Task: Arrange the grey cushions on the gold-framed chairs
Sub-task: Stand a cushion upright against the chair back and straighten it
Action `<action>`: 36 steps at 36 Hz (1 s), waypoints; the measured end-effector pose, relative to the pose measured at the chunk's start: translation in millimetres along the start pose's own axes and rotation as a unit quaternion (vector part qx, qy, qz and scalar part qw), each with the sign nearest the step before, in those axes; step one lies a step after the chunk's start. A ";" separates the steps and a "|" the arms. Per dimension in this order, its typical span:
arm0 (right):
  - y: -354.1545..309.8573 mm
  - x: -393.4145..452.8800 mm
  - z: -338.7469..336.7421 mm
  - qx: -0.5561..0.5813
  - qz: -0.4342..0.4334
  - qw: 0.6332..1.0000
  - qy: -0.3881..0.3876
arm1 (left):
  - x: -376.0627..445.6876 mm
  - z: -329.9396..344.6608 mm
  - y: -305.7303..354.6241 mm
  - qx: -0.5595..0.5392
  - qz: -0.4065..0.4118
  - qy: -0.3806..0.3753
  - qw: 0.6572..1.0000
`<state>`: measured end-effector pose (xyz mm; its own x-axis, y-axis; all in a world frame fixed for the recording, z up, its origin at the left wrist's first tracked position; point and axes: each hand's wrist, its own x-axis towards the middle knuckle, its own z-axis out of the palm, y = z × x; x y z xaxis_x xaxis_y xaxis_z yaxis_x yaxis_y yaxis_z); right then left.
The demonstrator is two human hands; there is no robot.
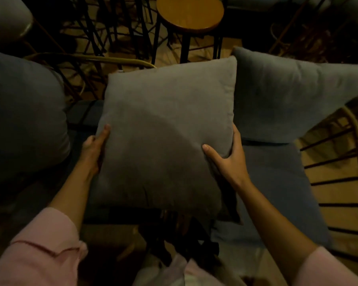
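A square grey cushion (165,129) fills the middle of the view, held up in front of me. My left hand (94,150) grips its left edge, thumb on the front. My right hand (228,159) grips its right edge, thumb pressed into the fabric. Behind it on the right, a second grey cushion (287,96) leans at the back of a gold-framed chair (357,141) with a blue-grey seat pad (277,182). Another grey cushion (23,112) rests on the left. A gold chair rail (104,58) shows behind the held cushion.
A round wooden stool (189,13) on black legs stands straight ahead beyond the cushions. Dark metal chair legs (99,27) crowd the floor at the upper left. The gold chair's side bars (334,172) run along the right. The scene is dim.
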<state>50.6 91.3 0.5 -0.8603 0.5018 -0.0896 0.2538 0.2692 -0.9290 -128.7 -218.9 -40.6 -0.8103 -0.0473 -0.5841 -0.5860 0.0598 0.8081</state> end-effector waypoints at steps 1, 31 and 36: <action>3.8 -7.9 -14.5 0.001 -0.006 1.000 -0.001 | -16.3 10.4 -1.8 0.000 0.015 0.010 1.000; 190.9 -66.9 -298.2 -0.188 0.274 0.941 0.065 | -213.4 329.5 -176.1 0.313 0.036 -0.082 0.946; 177.7 -71.0 -276.5 -0.222 0.245 0.931 0.152 | -206.8 321.4 -165.3 0.316 0.083 -0.102 0.939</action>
<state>278.9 330.7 -58.9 -0.4449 0.8453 -0.2958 0.7990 0.2254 -0.5575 134.7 101.4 -77.8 -0.8369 0.2038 -0.5080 -0.2832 0.6330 0.7205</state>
